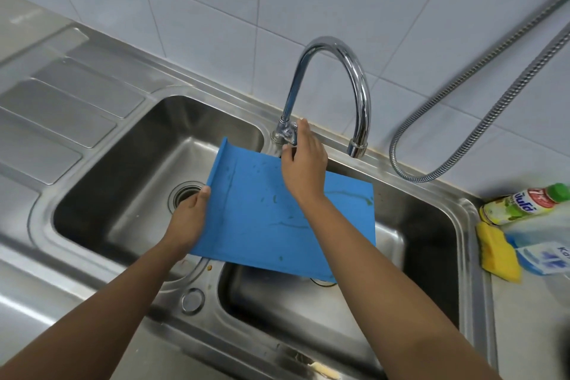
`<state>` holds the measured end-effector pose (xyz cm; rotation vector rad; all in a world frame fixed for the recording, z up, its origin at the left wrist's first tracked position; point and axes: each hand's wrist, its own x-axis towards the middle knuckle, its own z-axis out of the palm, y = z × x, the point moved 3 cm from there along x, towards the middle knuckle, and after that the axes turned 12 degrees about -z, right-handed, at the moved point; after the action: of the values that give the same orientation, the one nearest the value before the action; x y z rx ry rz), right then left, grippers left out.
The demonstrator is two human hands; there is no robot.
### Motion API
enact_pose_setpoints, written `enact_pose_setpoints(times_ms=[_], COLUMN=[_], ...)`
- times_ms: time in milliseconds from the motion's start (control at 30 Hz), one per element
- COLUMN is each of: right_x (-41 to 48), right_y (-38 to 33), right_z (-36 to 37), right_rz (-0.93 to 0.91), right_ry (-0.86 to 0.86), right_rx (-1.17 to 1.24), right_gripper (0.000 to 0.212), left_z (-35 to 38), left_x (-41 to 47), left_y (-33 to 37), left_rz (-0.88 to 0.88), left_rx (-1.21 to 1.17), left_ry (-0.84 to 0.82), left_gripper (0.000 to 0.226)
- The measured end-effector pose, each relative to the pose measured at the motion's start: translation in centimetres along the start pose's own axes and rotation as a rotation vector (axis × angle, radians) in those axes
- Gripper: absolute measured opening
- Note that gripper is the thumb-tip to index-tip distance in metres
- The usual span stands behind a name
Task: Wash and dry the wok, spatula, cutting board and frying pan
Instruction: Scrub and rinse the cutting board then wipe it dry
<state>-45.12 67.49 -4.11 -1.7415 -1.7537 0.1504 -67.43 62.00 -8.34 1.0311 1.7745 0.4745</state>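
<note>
Head camera, looking down at a steel double sink (472, 271) against a white tiled wall. My left hand (188, 220) grips the left edge of the blue cutting board (262, 219), thumb on top and fingers underneath. The board hangs tilted over the divider between the two basins, mostly above the right one, with small green scraps stuck to its face. My right hand (305, 163) reaches across the board to the tap handle (287, 133) at the foot of the curved chrome faucet (354, 77), finger and thumb pinching it. On the counter at right lie a green-capped bottle (524, 203) and a yellow sponge (499, 253).
</note>
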Motion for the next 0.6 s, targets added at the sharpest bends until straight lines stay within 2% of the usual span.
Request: enact_pose_setpoints(times_ms=[433,600], right_x=[-1.3,-2.8], right_y=[-0.6,0.8], right_z=[0.4,0.1], right_rz=[-0.026,0.099], right_ry=[-0.059,-0.154], right_rx=[-0.040,0.029], right_gripper=[0.061,0.062], left_z=[0.1,0.2], left_x=[0.4,0.3], left_y=[-0.4,-0.4], left_rz=[0.000,-0.006], left_rx=[0.039,0.042], left_ry=[-0.016,-0.018], left_gripper=[0.042,0.047])
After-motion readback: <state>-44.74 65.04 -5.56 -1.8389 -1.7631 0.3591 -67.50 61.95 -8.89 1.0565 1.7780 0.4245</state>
